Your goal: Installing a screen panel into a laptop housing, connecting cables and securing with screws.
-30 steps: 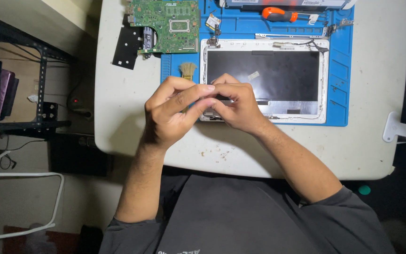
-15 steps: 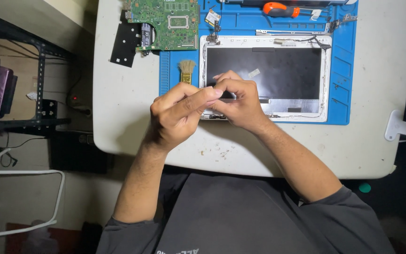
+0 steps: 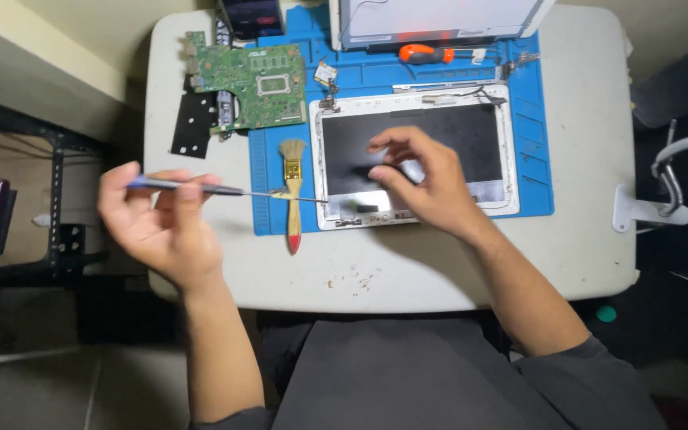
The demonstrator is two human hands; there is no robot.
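Far left, beyond the desk (image 3: 583, 263) edge: a dark metal shelf rack (image 3: 57, 199).

Left hand (image 3: 161, 227) raised over the desk's left edge, grip closed around a thin screwdriver (image 3: 201, 188) with a blue and dark handle, shaft lying level and pointing right, tip reaching the lower left corner of the laptop lid (image 3: 412, 159).

Above that hand, a green circuit board (image 3: 248, 80) flat on the desk, overlapping the left edge of the blue mat (image 3: 531, 159), with a black perforated plate (image 3: 193, 123) just beside it on the left.

Under the screwdriver shaft, a small wooden brush (image 3: 292, 191) with a red-tipped handle, lying upright across the mat's lower edge.

On the mat's middle, the white-framed laptop lid with its dark panel facing up.

Right hand (image 3: 420, 179) over the lid's lower half, grip half open, fingers curled and spread, nothing seen held; cannot tell whether touching the panel.

Top of the mat: an orange-handled screwdriver (image 3: 424, 54) lying flat, below a white laptop part (image 3: 439, 20).

Far right: a white clamp (image 3: 650, 211) at the desk edge.
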